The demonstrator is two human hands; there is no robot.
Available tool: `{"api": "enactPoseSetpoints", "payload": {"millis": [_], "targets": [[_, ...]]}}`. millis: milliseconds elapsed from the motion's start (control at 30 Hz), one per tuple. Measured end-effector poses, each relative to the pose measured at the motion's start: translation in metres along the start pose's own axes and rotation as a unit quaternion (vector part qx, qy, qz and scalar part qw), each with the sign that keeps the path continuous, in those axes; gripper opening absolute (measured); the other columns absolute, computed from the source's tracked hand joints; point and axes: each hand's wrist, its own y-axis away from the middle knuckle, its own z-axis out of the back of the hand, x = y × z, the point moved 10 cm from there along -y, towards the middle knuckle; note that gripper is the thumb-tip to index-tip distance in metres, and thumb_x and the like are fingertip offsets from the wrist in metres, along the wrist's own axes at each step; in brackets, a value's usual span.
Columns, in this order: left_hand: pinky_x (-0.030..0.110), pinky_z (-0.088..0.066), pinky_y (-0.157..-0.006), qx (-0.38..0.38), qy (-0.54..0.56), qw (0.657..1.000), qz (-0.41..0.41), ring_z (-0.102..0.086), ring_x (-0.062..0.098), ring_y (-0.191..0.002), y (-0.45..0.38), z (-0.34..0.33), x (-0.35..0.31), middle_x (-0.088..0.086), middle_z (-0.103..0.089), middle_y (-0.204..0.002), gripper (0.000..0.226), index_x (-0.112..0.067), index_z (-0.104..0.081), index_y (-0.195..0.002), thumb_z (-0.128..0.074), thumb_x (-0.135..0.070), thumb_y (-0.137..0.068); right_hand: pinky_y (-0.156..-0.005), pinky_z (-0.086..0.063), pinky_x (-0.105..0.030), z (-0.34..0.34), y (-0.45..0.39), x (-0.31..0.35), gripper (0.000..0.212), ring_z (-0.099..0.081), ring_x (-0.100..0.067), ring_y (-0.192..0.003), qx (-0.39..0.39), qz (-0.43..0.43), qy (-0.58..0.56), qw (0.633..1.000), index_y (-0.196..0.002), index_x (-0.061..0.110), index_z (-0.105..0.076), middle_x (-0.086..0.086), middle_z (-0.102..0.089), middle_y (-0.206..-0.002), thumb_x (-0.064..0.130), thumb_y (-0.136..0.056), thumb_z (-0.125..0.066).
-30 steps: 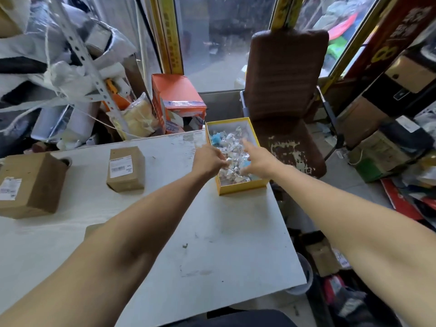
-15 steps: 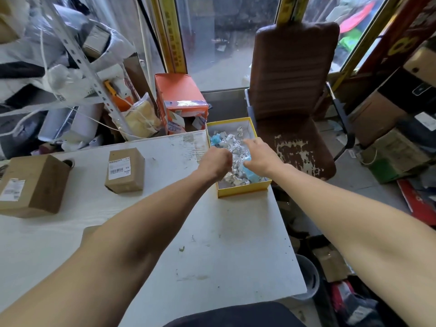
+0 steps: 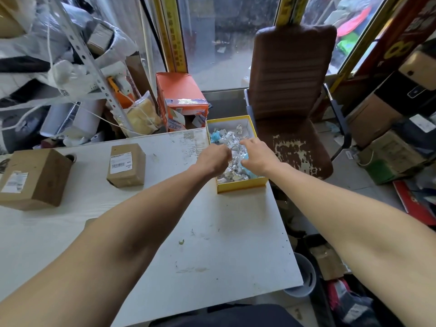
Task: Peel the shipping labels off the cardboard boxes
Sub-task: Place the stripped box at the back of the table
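Both hands reach into a yellow tray (image 3: 240, 186) of crumpled labels (image 3: 232, 147); left hand (image 3: 213, 159) clenched, right hand (image 3: 256, 156) loosely curled, its grasp unclear; two cardboard boxes (image 3: 126, 165) well left.

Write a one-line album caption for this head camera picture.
Both hands, left and right, over a yellow box of crumpled labels; two labelled cardboard boxes wait.

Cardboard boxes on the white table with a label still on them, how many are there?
2. One box sits at the table's left edge, its label on top. A smaller box stands nearer the middle with a barcode label. The left forearm may hide another.
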Motion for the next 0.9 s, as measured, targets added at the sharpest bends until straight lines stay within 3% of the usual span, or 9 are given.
{"api": "enactPoseSetpoints", "payload": {"millis": [100, 200, 267, 433, 733, 900], "targets": [[0.045, -0.055, -0.088, 0.003, 0.009, 1.000, 0.013, -0.063, 0.032, -0.103, 0.010, 0.000, 0.015, 0.014, -0.069, -0.112, 0.027, -0.012, -0.069, -0.112, -0.054, -0.030, -0.099, -0.105, -0.041, -0.043, -0.007, 0.003, 0.013, 0.061, -0.040, -0.030, -0.131, 0.007, 0.000, 0.001, 1.000, -0.145, 0.016, -0.038, -0.009, -0.039, -0.144, 0.020, -0.089, -0.060], [0.047, -0.035, -0.114, 0.011, -0.059, 0.998, -0.012, -0.036, 0.032, -0.140, 0.026, -0.003, 0.033, 0.012, -0.042, -0.152, 0.074, -0.012, -0.046, -0.143, -0.065, -0.055, -0.087, -0.107, -0.039, -0.044, -0.016, 0.008, 0.035, 0.062, -0.039, -0.031, -0.133, 0.010, 0.008, 0.003, 1.000, -0.145, 0.015, -0.038, -0.010, -0.040, -0.144, 0.019, -0.088, -0.061], [0.047, -0.020, -0.122, 0.013, -0.081, 0.997, -0.011, -0.014, 0.033, -0.151, 0.043, -0.002, 0.051, 0.010, -0.018, -0.164, 0.101, -0.014, -0.025, -0.155, -0.068, -0.064, -0.079, -0.108, -0.039, -0.044, -0.023, 0.011, 0.055, 0.062, -0.040, -0.031, -0.132, 0.004, 0.016, 0.004, 1.000, -0.144, 0.015, -0.041, -0.010, -0.043, -0.142, 0.019, -0.086, -0.064], [0.049, -0.011, -0.124, 0.010, -0.083, 0.996, 0.020, 0.000, 0.032, -0.153, 0.089, 0.011, 0.109, 0.009, 0.000, -0.167, 0.115, -0.019, -0.006, -0.159, -0.068, -0.069, -0.076, -0.109, -0.037, -0.042, -0.048, 0.027, 0.119, 0.067, -0.039, -0.028, -0.133, 0.002, 0.025, 0.024, 0.999, -0.145, 0.020, -0.039, -0.008, -0.043, -0.144, 0.025, -0.084, -0.067], [0.051, -0.012, -0.122, 0.012, -0.067, 0.995, 0.067, 0.000, 0.041, -0.150, 0.234, 0.018, 0.246, 0.018, 0.015, -0.163, 0.118, -0.025, -0.005, -0.158, -0.072, -0.069, -0.071, -0.108, -0.036, -0.042, -0.144, 0.085, 0.259, 0.069, -0.035, -0.031, -0.136, 0.015, 0.038, 0.031, 0.999, -0.149, 0.021, -0.031, -0.010, -0.034, -0.151, 0.028, -0.088, -0.062], [0.051, -0.008, -0.123, 0.070, -0.042, 0.991, 0.107, 0.004, 0.043, -0.150, 0.316, -0.008, 0.308, 0.019, 0.018, -0.163, 0.120, -0.031, 0.003, -0.158, -0.074, -0.066, -0.072, -0.109, -0.034, -0.041, -0.213, 0.131, 0.312, 0.074, -0.032, -0.031, -0.137, 0.069, 0.062, 0.031, 0.995, -0.151, 0.022, -0.026, -0.010, -0.029, -0.153, 0.037, -0.089, -0.063]]}}
